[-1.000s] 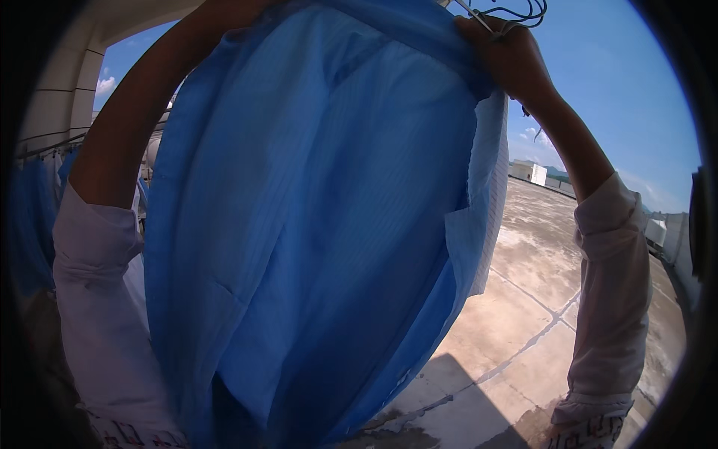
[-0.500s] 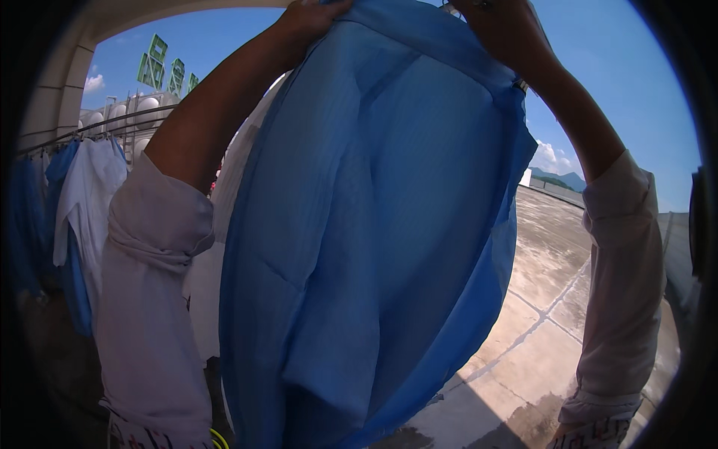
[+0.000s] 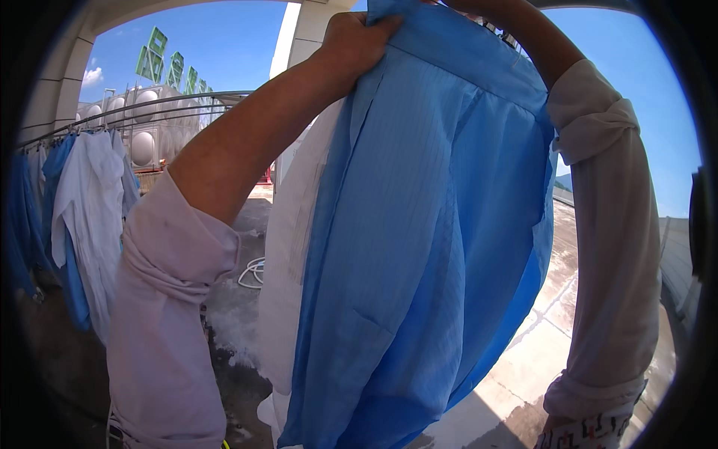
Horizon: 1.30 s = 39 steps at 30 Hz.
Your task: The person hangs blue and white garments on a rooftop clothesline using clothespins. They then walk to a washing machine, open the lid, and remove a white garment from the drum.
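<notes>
A blue, finely striped garment (image 3: 404,224) with a wide band along its top hangs in front of me. My left hand (image 3: 363,41) is closed on the band at its upper left corner. Cut off by the upper edge, my right hand (image 3: 486,6) is above the band, its fingers curled; what they hold is hidden. Small dark clips (image 3: 499,31) show just under that hand, at the top of the garment. Behind the blue cloth, on its left, hangs a white garment (image 3: 288,284).
At the left, white and blue clothes (image 3: 90,179) hang from a rail (image 3: 176,99). A pale hose (image 3: 254,273) lies coiled on the concrete floor (image 3: 523,352). A pillar (image 3: 303,45) stands behind my left hand. Metal tanks (image 3: 146,123) rise beyond the rail.
The blue garment has shifted right in view, and my left hand has come lower and rightward along with it. My right arm is higher in view. The pillar and hose now show.
</notes>
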{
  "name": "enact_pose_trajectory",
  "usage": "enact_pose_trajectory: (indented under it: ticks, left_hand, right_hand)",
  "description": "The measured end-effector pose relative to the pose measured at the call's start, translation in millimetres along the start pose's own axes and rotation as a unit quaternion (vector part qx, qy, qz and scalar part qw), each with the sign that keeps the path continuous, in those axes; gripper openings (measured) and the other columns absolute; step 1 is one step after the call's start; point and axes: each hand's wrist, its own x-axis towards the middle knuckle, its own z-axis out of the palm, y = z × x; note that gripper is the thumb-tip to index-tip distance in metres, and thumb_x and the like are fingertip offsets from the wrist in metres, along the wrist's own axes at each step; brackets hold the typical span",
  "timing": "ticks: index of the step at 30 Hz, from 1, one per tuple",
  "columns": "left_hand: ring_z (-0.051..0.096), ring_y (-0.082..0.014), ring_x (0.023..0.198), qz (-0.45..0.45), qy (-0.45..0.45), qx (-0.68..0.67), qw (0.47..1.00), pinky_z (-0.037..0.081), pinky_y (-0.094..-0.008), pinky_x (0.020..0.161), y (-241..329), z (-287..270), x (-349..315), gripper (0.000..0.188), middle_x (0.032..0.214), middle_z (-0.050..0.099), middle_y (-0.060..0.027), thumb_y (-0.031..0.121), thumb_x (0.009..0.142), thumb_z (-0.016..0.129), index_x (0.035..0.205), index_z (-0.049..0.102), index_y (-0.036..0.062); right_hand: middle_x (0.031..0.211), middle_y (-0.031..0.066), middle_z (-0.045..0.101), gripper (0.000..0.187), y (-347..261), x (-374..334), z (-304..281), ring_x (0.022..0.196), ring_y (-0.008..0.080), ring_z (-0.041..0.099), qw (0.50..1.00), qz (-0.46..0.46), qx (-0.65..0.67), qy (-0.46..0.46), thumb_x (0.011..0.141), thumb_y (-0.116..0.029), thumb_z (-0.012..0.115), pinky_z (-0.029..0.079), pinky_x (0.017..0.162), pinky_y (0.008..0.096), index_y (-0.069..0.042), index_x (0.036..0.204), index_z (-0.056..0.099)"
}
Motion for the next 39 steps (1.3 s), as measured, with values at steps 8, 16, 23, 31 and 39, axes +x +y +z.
enact_pose_trajectory:
  ticks: [8,16,23,31,39]
  left_hand:
    - [0.066,-0.0244,0.081,-0.001,-0.008,0.031,0.999,0.053,-0.0325,0.075,-11.4,6.5,-0.6,0.056,0.097,0.064,-0.0212,0.038,0.088,0.059,0.114,0.054,-0.0109]
    - [0.065,-0.0215,0.078,-0.006,0.001,0.051,0.999,0.052,-0.0312,0.071,-30.5,-1.2,-3.7,0.052,0.093,0.064,-0.0188,0.037,0.088,0.059,0.108,0.058,-0.0105]
    - [0.064,-0.0238,0.087,-0.003,-0.01,0.058,0.998,0.052,-0.0333,0.077,-25.5,-3.6,7.1,0.056,0.1,0.063,-0.0187,0.033,0.084,0.065,0.122,0.05,-0.0051]
    - [0.05,-0.0096,0.062,0.162,0.041,-0.002,0.986,0.041,-0.0281,0.057,-42.8,-20.0,30.3,0.023,0.07,0.063,-0.0051,0.02,0.086,0.06,0.085,0.065,-0.0023]
    - [0.054,-0.0097,0.069,0.179,0.036,0.011,0.983,0.044,-0.0268,0.063,-34.4,-14.1,18.9,0.021,0.076,0.065,-0.0062,0.017,0.088,0.058,0.091,0.065,-0.0022]
  right_hand:
    - [0.073,0.0168,0.065,0.039,-10.1,8.5,11.0,0.066,0.0249,0.062,0.989,0.023,-0.147,0.0,0.08,-0.039,0.066,0.048,0.057,0.0389,0.0,0.077,0.066]
    - [0.065,0.0161,0.062,0.043,-33.3,-1.5,12.1,0.059,0.024,0.059,0.979,0.138,-0.013,0.148,0.075,-0.04,0.072,0.045,0.054,0.0377,0.002,0.07,0.065]
    - [0.062,0.0129,0.061,0.04,-35.6,-3.0,8.0,0.056,0.0199,0.056,0.978,0.154,0.027,0.142,0.071,-0.033,0.076,0.044,0.051,0.036,0.004,0.068,0.064]
    - [0.065,0.0136,0.062,0.04,-55.0,2.1,15.7,0.058,0.0208,0.057,0.956,0.167,0.118,0.212,0.07,-0.032,0.075,0.046,0.054,0.0363,0.005,0.068,0.063]
    - [0.069,0.0119,0.063,0.035,-65.1,-19.1,-3.5,0.061,0.0217,0.058,0.949,0.196,0.127,0.21,0.071,-0.032,0.073,0.046,0.057,0.0363,0.002,0.072,0.065]
